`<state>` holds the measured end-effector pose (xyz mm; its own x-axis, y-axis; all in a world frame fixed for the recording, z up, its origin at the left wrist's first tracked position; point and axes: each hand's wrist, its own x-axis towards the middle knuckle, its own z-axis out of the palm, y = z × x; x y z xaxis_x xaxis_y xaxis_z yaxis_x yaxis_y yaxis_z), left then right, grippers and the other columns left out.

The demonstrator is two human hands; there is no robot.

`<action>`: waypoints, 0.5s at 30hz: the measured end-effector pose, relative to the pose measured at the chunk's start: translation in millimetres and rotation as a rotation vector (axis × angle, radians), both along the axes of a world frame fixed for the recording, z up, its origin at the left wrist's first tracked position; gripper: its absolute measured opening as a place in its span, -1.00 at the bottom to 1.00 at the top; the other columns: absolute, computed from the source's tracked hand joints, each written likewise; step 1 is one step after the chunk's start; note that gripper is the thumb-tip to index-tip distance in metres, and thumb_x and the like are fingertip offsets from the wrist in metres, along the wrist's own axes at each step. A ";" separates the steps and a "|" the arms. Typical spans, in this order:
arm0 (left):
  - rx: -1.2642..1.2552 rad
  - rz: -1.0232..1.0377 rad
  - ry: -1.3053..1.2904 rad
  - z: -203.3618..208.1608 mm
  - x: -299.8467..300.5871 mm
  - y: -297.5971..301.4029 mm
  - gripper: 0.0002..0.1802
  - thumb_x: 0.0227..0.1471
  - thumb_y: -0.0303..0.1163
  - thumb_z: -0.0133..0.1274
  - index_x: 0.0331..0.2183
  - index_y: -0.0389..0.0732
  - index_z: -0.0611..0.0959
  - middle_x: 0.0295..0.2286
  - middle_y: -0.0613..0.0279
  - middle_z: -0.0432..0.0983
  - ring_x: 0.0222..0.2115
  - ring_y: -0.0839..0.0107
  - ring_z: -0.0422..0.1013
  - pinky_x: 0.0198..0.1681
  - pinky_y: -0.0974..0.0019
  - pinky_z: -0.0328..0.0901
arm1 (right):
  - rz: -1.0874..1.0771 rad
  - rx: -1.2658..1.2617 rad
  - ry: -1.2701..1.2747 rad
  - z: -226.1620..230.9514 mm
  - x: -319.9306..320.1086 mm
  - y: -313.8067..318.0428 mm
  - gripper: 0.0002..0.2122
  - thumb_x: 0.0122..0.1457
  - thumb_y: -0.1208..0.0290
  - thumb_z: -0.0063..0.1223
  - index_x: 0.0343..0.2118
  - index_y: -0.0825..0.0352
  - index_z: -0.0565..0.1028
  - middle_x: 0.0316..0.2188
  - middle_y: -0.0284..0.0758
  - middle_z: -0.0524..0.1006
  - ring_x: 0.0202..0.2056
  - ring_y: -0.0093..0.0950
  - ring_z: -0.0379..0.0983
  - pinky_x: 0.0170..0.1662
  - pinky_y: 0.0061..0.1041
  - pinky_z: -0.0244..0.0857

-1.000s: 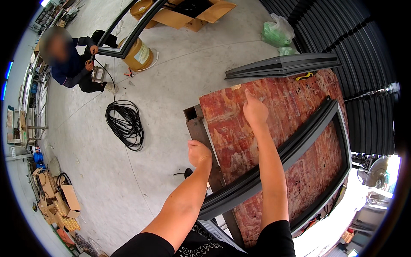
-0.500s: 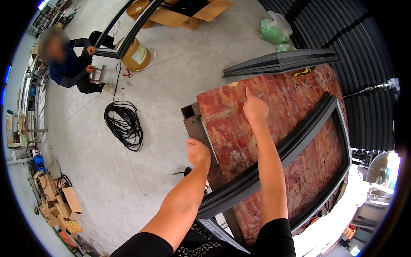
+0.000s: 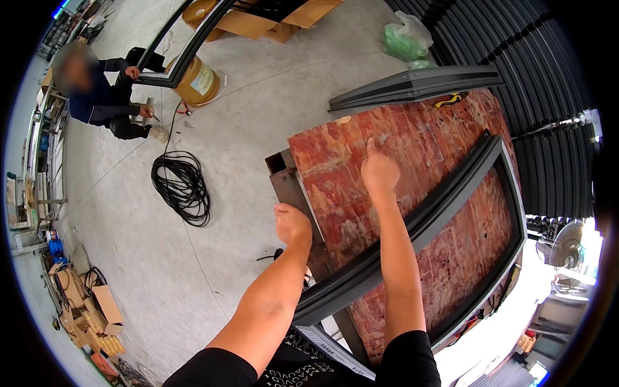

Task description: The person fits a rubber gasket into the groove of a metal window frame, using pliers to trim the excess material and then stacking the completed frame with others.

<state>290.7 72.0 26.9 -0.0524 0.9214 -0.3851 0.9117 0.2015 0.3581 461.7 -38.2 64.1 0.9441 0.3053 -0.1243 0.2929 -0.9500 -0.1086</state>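
Note:
My left hand (image 3: pixel 292 223) is closed in a fist beside the left edge of the red-brown board (image 3: pixel 348 168), above a rusty square steel tube (image 3: pixel 278 162). Over the board is my right hand (image 3: pixel 380 171), its fingers curled and one digit pointing away from me. Whatever either hand may hold is hidden. A dark grey window frame (image 3: pixel 445 203) lies across the board, and my right forearm passes over its near bar. Near the board's far edge rests a yellow and black utility knife (image 3: pixel 449 100).
Another grey frame (image 3: pixel 412 87) stands beyond the board. Coiled black cable (image 3: pixel 180 190) lies on the concrete floor. At the far left a person (image 3: pixel 97 90) sits by a yellow bucket (image 3: pixel 196 82), holding a dark frame (image 3: pixel 174 74). Corrugated dark panels (image 3: pixel 516 71) line the right.
The scene has shifted slightly left in view. My hands keep nearly the same pose over and beside the board. The other person's lower hand has moved right, with a thin tool now showing in it.

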 end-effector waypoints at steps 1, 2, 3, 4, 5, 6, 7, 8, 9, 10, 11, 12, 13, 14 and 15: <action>0.004 0.002 0.001 -1.2 -0.3 0.2 -0.42 0.21 -0.06 -0.50 -0.26 -0.20 0.57 -0.32 -0.16 0.55 -0.29 -0.22 0.43 -0.21 -0.14 0.31 | 0.005 0.005 -0.011 -3.6 -1.6 -0.5 -0.50 0.08 0.38 -0.10 0.16 0.15 0.34 -0.60 -0.25 0.54 -0.57 -0.25 0.47 -0.48 -0.25 0.33; 0.009 0.004 0.003 -1.9 -0.5 0.2 -0.42 0.21 -0.06 -0.50 -0.26 -0.20 0.58 -0.32 -0.16 0.55 -0.29 -0.22 0.43 -0.21 -0.14 0.32 | 0.010 0.009 -0.022 -6.3 -3.3 -0.8 -0.49 0.08 0.38 -0.09 0.17 0.15 0.33 -0.61 -0.25 0.54 -0.58 -0.26 0.47 -0.48 -0.26 0.33; 0.013 0.008 -0.001 -2.1 -0.3 0.1 -0.42 0.21 -0.06 -0.50 -0.27 -0.20 0.58 -0.32 -0.15 0.55 -0.30 -0.22 0.43 -0.21 -0.14 0.32 | 0.005 0.017 -0.016 -7.7 -5.1 -0.9 -0.49 0.08 0.37 -0.09 0.17 0.16 0.33 -0.61 -0.25 0.54 -0.58 -0.26 0.47 -0.49 -0.26 0.33; 0.018 0.012 -0.005 -2.2 -0.1 0.0 -0.42 0.21 -0.06 -0.49 -0.27 -0.20 0.58 -0.33 -0.15 0.55 -0.30 -0.22 0.44 -0.21 -0.15 0.32 | 0.000 0.024 -0.011 -8.9 -7.0 -0.7 -0.50 0.08 0.37 -0.09 0.16 0.17 0.34 -0.60 -0.26 0.54 -0.58 -0.26 0.48 -0.49 -0.26 0.33; 0.023 0.016 -0.009 -2.2 0.1 -0.1 -0.42 0.21 -0.06 -0.49 -0.27 -0.20 0.59 -0.33 -0.15 0.55 -0.30 -0.22 0.44 -0.21 -0.15 0.32 | -0.004 0.032 -0.005 -9.4 -8.5 -0.4 -0.50 0.08 0.37 -0.09 0.16 0.17 0.34 -0.60 -0.26 0.54 -0.57 -0.26 0.48 -0.49 -0.26 0.33; 0.029 0.016 -0.011 -1.5 0.4 -0.2 -0.42 0.21 -0.06 -0.49 -0.27 -0.20 0.59 -0.33 -0.15 0.55 -0.30 -0.22 0.44 -0.21 -0.15 0.32 | -0.002 0.035 -0.012 -9.1 -9.5 -0.2 -0.50 0.08 0.37 -0.09 0.16 0.18 0.34 -0.60 -0.26 0.55 -0.57 -0.26 0.48 -0.50 -0.26 0.33; 0.034 0.016 -0.012 -0.3 0.6 -0.3 -0.42 0.21 -0.07 -0.49 -0.27 -0.20 0.59 -0.33 -0.15 0.55 -0.30 -0.22 0.44 -0.21 -0.15 0.32 | 0.000 0.038 -0.020 -8.4 -10.3 0.1 -0.50 0.08 0.37 -0.08 0.16 0.18 0.34 -0.59 -0.25 0.55 -0.57 -0.27 0.48 -0.50 -0.26 0.33; 0.039 0.016 -0.014 0.2 0.8 -0.3 -0.42 0.21 -0.07 -0.49 -0.27 -0.20 0.59 -0.33 -0.15 0.56 -0.31 -0.22 0.44 -0.22 -0.15 0.32 | 0.002 0.041 -0.027 -8.1 -10.9 0.1 -0.50 0.08 0.37 -0.08 0.16 0.19 0.34 -0.59 -0.25 0.55 -0.56 -0.27 0.49 -0.50 -0.26 0.33; 0.041 0.016 -0.015 0.1 0.7 -0.2 -0.42 0.21 -0.07 -0.49 -0.27 -0.20 0.59 -0.33 -0.15 0.56 -0.31 -0.22 0.44 -0.22 -0.14 0.32 | 0.002 0.039 -0.028 -8.2 -11.2 0.3 -0.50 0.08 0.37 -0.08 0.15 0.18 0.35 -0.59 -0.25 0.55 -0.56 -0.27 0.49 -0.50 -0.26 0.33; 0.043 0.017 -0.016 -0.2 0.6 -0.1 -0.42 0.21 -0.07 -0.49 -0.26 -0.20 0.59 -0.34 -0.15 0.56 -0.31 -0.22 0.44 -0.22 -0.14 0.32 | 0.001 0.037 -0.028 -8.5 -11.1 0.8 -0.50 0.08 0.37 -0.08 0.15 0.18 0.35 -0.59 -0.25 0.55 -0.56 -0.27 0.49 -0.50 -0.26 0.33; 0.044 0.018 -0.016 -0.3 0.3 0.1 -0.42 0.21 -0.07 -0.49 -0.26 -0.20 0.59 -0.34 -0.15 0.56 -0.31 -0.21 0.44 -0.22 -0.14 0.33 | 0.001 0.036 -0.028 -8.7 -10.8 1.3 -0.50 0.08 0.37 -0.07 0.15 0.18 0.35 -0.59 -0.25 0.55 -0.56 -0.27 0.49 -0.50 -0.26 0.33; 0.041 0.013 -0.015 -0.2 0.8 -0.3 -0.42 0.21 -0.07 -0.49 -0.26 -0.20 0.59 -0.34 -0.15 0.56 -0.31 -0.21 0.45 -0.22 -0.14 0.33 | 0.023 0.033 -0.050 -9.6 -8.4 -0.9 -0.51 0.08 0.37 -0.07 0.15 0.18 0.35 -0.59 -0.25 0.55 -0.56 -0.27 0.49 -0.50 -0.26 0.33; 0.037 0.008 -0.013 0.1 1.2 -0.7 -0.42 0.21 -0.07 -0.49 -0.26 -0.20 0.59 -0.34 -0.15 0.56 -0.31 -0.21 0.45 -0.22 -0.14 0.33 | 0.044 0.030 -0.071 -11.5 -4.5 -4.5 -0.51 0.08 0.37 -0.07 0.15 0.18 0.35 -0.59 -0.25 0.55 -0.57 -0.27 0.49 -0.50 -0.26 0.33; 0.034 0.004 -0.011 0.4 1.7 -1.1 -0.42 0.21 -0.07 -0.49 -0.26 -0.20 0.59 -0.35 -0.15 0.56 -0.31 -0.21 0.45 -0.22 -0.14 0.33 | 0.066 0.027 -0.093 -12.5 -1.3 -6.2 -0.51 0.08 0.37 -0.07 0.15 0.18 0.35 -0.60 -0.25 0.55 -0.57 -0.27 0.49 -0.50 -0.25 0.33; 0.035 0.008 -0.004 0.3 1.6 0.0 -0.42 0.21 -0.07 -0.49 -0.26 -0.20 0.59 -0.35 -0.15 0.56 -0.31 -0.21 0.45 -0.22 -0.14 0.33 | 0.063 0.032 -0.062 -7.0 -0.1 -1.6 -0.50 0.08 0.37 -0.07 0.16 0.17 0.33 -0.59 -0.25 0.55 -0.56 -0.27 0.49 -0.50 -0.25 0.33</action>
<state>292.2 72.0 27.2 -0.0588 0.9338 -0.3529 0.9086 0.1965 0.3686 461.6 -39.8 57.2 0.9284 0.3675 -0.0556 0.3593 -0.9257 -0.1183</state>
